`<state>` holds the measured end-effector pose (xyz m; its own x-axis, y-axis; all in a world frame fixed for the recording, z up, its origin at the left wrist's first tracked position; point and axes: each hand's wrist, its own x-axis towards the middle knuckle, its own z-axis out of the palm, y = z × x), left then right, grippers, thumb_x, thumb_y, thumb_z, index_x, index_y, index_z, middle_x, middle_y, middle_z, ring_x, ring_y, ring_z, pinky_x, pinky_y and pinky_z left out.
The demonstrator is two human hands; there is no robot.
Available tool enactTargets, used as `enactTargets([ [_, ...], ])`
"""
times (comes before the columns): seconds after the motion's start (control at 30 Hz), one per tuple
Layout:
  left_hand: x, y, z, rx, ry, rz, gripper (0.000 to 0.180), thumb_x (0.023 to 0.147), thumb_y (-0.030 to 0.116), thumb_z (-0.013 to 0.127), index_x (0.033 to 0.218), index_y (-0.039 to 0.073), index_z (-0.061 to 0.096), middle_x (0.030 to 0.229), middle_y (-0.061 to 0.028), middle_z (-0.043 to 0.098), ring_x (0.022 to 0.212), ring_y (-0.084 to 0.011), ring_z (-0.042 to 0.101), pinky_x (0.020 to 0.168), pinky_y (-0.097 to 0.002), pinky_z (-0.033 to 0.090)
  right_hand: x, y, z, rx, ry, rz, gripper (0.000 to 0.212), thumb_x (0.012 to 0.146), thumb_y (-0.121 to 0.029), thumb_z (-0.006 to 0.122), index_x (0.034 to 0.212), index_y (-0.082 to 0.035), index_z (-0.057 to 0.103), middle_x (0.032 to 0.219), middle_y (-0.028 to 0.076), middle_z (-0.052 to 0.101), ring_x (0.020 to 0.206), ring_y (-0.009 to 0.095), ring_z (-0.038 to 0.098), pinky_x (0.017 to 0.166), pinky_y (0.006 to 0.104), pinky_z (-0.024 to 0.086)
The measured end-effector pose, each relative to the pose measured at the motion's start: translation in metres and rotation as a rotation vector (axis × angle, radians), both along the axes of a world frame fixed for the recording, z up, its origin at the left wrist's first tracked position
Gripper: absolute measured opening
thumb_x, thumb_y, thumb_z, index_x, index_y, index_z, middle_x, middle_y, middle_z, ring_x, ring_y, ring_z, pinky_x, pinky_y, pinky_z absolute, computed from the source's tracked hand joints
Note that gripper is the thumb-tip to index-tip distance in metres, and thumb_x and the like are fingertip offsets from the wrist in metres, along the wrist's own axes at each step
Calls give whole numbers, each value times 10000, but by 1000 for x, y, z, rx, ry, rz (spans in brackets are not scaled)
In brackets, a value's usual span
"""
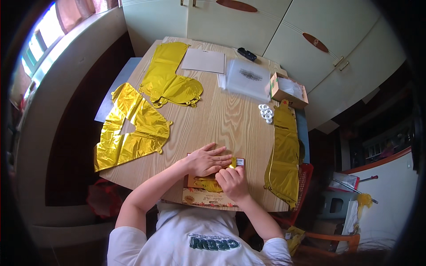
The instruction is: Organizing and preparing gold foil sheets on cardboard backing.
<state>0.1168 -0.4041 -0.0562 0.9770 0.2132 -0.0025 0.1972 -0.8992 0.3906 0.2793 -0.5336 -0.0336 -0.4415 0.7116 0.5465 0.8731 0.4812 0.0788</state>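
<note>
At the table's near edge, my left hand (207,161) lies flat with its fingers spread over a folded gold foil balloon (208,184). Its palm presses on the foil and the printed card under it. Beside it my right hand (232,181) is closed, its fingers curled on the foil's right side; a bit of gold shows just above the knuckles. The exact pinch is hidden. Beneath both lies the orange-brown printed cardboard sheet (204,197), with a small white label at its upper right corner.
Flat gold foil balloons lie at far left (171,75), near left (137,128) and right (284,155). Toward the back are a white card (203,60), clear plastic sleeves (248,84), a black object (246,54), an open cardboard box (288,90) and white ribbon rolls (266,114).
</note>
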Motion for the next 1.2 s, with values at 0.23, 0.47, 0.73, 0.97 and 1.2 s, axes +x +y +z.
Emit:
enactTargets([
  [0.23,0,-1,-1,21,5,2,539,1017,367,254,1527,210,331,1593,24,288,1499,-261,163,1209,-528,39,-5,-4,0,-59,84,32,97,808,-191,634,841,-136,562,792,-9,523,750,140,538,690,325,387],
  [0.47,0,-1,2,17,23,-1,545,1014,376,254,1532,218,319,1595,17,285,1499,-261,162,1208,-528,43,4,-5,-7,-32,61,44,86,795,-177,627,779,-137,553,750,-16,505,735,141,537,701,322,393],
  [0.73,1,-1,7,-8,47,3,548,1006,362,258,1532,220,320,1598,20,279,1500,-263,156,1208,-526,47,1,-2,-8,-13,-19,46,85,800,-161,600,761,-142,527,721,-10,466,714,137,522,684,311,390],
  [0.97,0,-2,-3,70,-43,11,528,1011,378,280,1499,208,388,1580,22,319,1485,-246,218,1207,-515,93,-2,-13,-5,-55,2,41,62,801,-160,601,795,-129,549,724,-7,472,701,143,518,671,313,394],
  [1.2,0,-2,-3,111,-43,6,536,1000,385,330,1503,206,380,1583,29,311,1485,-245,217,1202,-521,113,-2,-30,-10,-154,86,75,103,785,-173,639,844,-93,615,767,2,545,736,152,562,695,327,444],
])
